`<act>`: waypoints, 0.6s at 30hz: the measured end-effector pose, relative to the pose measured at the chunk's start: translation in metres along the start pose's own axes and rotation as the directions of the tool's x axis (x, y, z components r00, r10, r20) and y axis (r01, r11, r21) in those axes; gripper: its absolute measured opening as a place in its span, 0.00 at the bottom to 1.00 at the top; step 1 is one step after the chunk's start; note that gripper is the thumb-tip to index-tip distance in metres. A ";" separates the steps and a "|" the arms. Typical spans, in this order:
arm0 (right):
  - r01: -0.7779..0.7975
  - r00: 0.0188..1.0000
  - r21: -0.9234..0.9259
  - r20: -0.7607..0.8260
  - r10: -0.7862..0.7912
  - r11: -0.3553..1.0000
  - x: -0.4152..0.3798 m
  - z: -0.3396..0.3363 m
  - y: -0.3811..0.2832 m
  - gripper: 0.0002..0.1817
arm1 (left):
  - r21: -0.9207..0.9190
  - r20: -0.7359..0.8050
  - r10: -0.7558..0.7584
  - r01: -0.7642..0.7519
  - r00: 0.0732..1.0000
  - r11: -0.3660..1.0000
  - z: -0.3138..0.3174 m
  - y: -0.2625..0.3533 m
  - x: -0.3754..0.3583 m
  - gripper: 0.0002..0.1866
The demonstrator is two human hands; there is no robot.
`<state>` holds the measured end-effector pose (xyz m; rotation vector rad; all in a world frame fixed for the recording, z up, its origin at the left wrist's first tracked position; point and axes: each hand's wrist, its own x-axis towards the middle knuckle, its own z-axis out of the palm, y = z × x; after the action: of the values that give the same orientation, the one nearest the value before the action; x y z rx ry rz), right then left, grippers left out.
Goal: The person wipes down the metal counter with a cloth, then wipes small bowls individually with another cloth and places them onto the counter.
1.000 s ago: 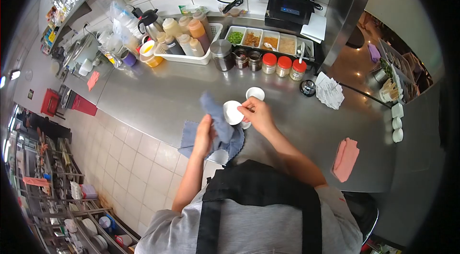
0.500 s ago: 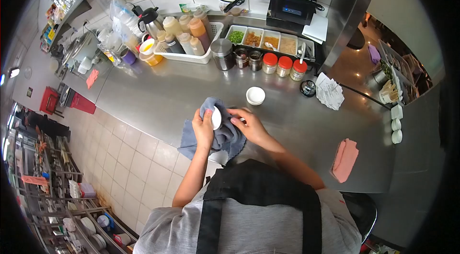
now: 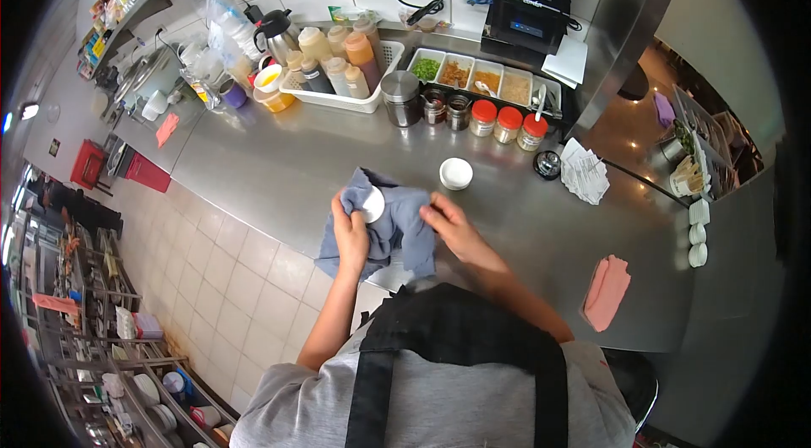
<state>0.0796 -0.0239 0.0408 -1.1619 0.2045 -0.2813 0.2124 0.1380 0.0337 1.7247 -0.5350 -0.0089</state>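
Observation:
My left hand (image 3: 351, 237) is closed on a small white bowl (image 3: 372, 205) together with part of a blue-grey cloth (image 3: 384, 233). The cloth hangs around and below the bowl. My right hand (image 3: 450, 224) pinches the cloth's right side, to the right of the bowl. Just beyond my hands, small white bowls (image 3: 456, 173), apparently stacked, rest on the steel counter (image 3: 279, 169).
Behind are a white basket (image 3: 338, 102) of sauce bottles, red-lidded jars (image 3: 508, 124), a topping tray (image 3: 486, 78) and a black printer (image 3: 528, 9). To the right lie papers (image 3: 583, 172), a call bell (image 3: 547, 164) and a folded pink cloth (image 3: 606, 293).
My right hand has moved slightly right and pulled the cloth's right side outward. The bowl in my left hand has shifted a little left, and the camera view has moved slightly.

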 end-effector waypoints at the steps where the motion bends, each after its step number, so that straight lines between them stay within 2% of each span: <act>1: 0.066 0.998 -0.063 0.000 -0.066 0.996 0.004 0.006 -0.005 0.09 | -0.009 0.031 -0.021 0.021 0.999 1.000 0.002 -0.002 -0.005 0.19; 3: 0.202 0.979 -0.185 0.015 -0.203 0.962 0.014 0.018 -0.011 0.09 | -0.060 0.095 -0.113 0.119 0.989 0.991 0.011 0.005 -0.015 0.15; 4: 0.445 0.882 -0.546 0.127 -0.454 0.710 0.022 0.011 0.002 0.14 | -0.072 0.118 -0.093 0.102 0.989 0.992 0.017 0.013 -0.021 0.14; 6: 0.367 0.880 -0.606 -0.019 -0.475 0.706 0.029 0.015 0.021 0.15 | 0.116 0.156 -0.201 0.184 0.967 0.976 0.023 0.029 -0.034 0.15; 8: 0.258 0.908 -0.564 -0.136 -0.396 0.785 0.025 0.014 0.025 0.13 | 0.123 0.197 -0.127 0.104 0.972 0.987 0.023 0.041 -0.039 0.15; 9: 0.201 0.917 -0.538 -0.192 -0.351 0.819 0.023 0.013 0.025 0.12 | 0.128 0.222 -0.151 0.125 0.963 0.984 0.021 0.046 -0.039 0.14; 12: 0.137 0.959 -0.746 -0.063 -0.275 0.651 0.011 0.013 0.017 0.13 | 0.151 0.238 -0.041 0.005 0.970 0.989 0.022 0.045 -0.040 0.14; 13: 0.035 0.984 -0.730 -0.094 -0.151 0.682 0.008 0.014 0.012 0.15 | 0.158 0.260 -0.077 0.037 0.963 0.987 0.020 0.047 -0.039 0.15; 16: 0.215 0.951 -0.680 -0.020 -0.310 0.701 0.012 0.009 0.025 0.14 | 0.151 0.250 -0.027 -0.012 0.968 0.988 0.019 0.041 -0.035 0.14; 18: 0.278 0.954 -0.477 0.034 -0.299 0.834 0.013 0.010 0.039 0.16 | 0.267 0.223 -0.016 -0.045 0.975 0.963 0.016 0.043 -0.029 0.14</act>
<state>0.0998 -0.0045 0.0085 -1.6859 0.1361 -0.5453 0.1667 0.1282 0.0617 2.0007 -0.7422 -0.1259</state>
